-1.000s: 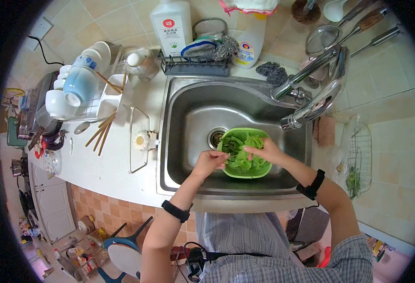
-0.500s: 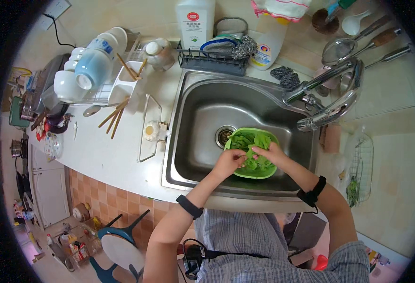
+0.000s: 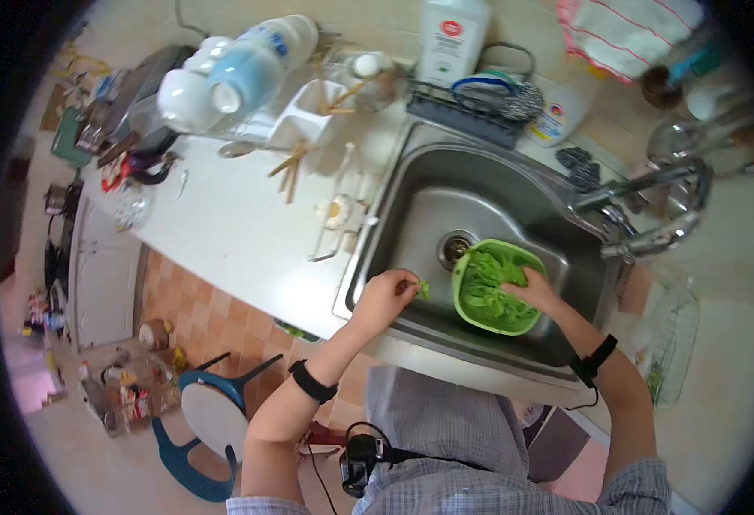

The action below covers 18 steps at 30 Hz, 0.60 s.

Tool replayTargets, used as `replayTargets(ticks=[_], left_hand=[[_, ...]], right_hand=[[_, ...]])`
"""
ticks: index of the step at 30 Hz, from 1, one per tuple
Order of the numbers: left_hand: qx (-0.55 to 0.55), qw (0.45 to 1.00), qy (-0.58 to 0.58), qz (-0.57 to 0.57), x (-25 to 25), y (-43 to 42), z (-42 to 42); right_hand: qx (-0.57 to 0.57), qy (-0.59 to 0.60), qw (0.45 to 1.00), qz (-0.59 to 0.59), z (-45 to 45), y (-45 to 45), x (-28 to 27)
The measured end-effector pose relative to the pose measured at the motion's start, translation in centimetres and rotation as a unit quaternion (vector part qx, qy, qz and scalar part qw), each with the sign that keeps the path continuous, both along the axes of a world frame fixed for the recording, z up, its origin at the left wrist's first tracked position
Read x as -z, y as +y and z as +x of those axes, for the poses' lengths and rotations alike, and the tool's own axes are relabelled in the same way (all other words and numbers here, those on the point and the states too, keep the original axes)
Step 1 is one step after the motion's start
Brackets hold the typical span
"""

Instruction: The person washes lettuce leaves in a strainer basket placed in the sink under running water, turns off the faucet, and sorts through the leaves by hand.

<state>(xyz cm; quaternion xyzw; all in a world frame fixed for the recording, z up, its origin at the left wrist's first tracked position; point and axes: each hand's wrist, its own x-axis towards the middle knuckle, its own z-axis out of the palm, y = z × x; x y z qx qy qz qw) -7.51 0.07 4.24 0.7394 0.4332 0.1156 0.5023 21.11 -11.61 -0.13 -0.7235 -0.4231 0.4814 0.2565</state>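
Fingers (image 3: 410,281) of the left hand (image 3: 383,302) are pinched together, thumb to forefinger, on a small green scrap (image 3: 425,290) that sticks out past the tips. It is too blurred for me to tell its long axis. Across from it the leaves (image 3: 490,276) lie heaped in a green bowl (image 3: 458,296), directly to the right of those pinching fingers, with a strip of bare sink (image 3: 428,184) showing between. The heap runs no particular way, leaf over leaf, and the bowl is nearly as broad as it is deep from front to back.

Of the two, the right hand (image 3: 535,292) is nearer the leaves; in fact it touches them, reaching over the bowl's right side. Its thumb lies on top of the heap, while the other fingers are partly hidden, so I cannot tell whether they grip anything.

Just beyond the bowl's far left corner sits the drain (image 3: 457,250). Off to the right, the tap (image 3: 651,242) arches over the sink's edge. Behind stands a dark rack (image 3: 463,118) with a white bottle (image 3: 451,47); leftward, on the counter (image 3: 223,202), chopsticks (image 3: 290,167) lie near stacked crockery (image 3: 253,77).
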Motion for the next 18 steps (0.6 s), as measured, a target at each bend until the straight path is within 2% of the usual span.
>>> replayTargets(ticks=[2,5,7,8,10,11,13,15,17,18], left_hand=[[-0.026,0.999,0.020,-0.003,-2.4,0.3,-3.3],[-0.050,0.999,0.008,0.015,-4.4,0.4,-9.2],[-0.170,0.984,0.021,0.046,-4.6,-0.2,-13.4],[-0.179,0.982,0.025,0.046,-4.7,-0.4,-15.3],[-0.251,0.961,0.116,0.028,-4.5,-1.0,-19.1],[-0.260,0.958,0.119,0.026,-3.5,-1.2,-21.1],[-0.279,0.933,0.215,0.070,0.5,-1.4,-24.8],[-0.325,0.928,0.180,0.037,3.5,-1.3,-27.2],[-0.341,0.899,0.270,-0.059,5.9,-0.8,-28.8],[-0.348,0.899,0.247,-0.100,6.9,-0.5,-29.4]], right_hand=[[-0.070,-0.133,0.988,-0.023,0.5,-0.7,3.5],[-0.106,-0.134,0.984,-0.047,0.6,-0.7,5.1],[-0.142,-0.170,0.973,-0.066,0.7,-0.5,5.5],[-0.165,-0.209,0.960,-0.089,0.9,-0.5,5.8],[-0.155,-0.185,0.967,-0.082,2.0,-1.3,7.2],[-0.135,-0.167,0.974,-0.074,2.8,-1.6,8.0],[-0.139,-0.162,0.971,-0.107,4.9,-2.0,8.9],[-0.139,-0.157,0.968,-0.140,5.0,-1.8,8.6],[-0.110,-0.155,0.962,-0.194,5.4,-1.8,6.9],[-0.115,-0.160,0.960,-0.197,6.1,-2.4,6.9]])
